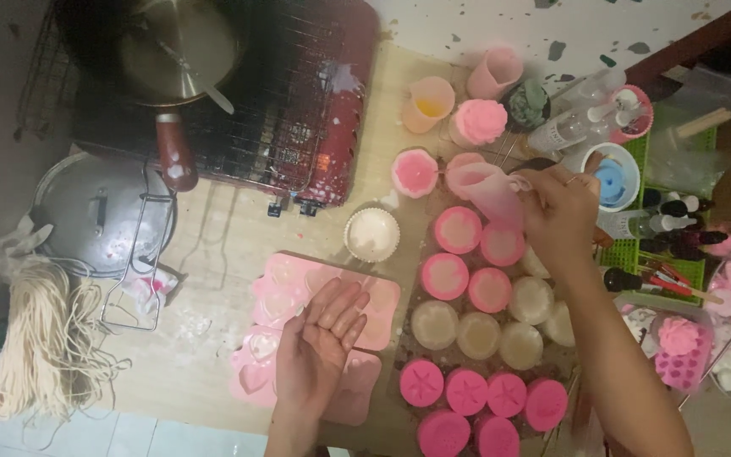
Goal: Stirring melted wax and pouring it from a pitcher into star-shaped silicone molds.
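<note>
My right hand grips a pink plastic cup and tips it over round pink moulds at the back of a cluster of round moulds. My left hand hovers flat, palm up and fingers apart, over a pink silicone mould tray with heart shapes. It holds nothing. Several pale filled moulds sit in the cluster's middle, and pink star-embossed moulds line the near edge.
A red portable stove with a metal pot stands at the back left. A pot lid and a bundle of pale wicks lie left. Cups, bottles and a green basket crowd the right.
</note>
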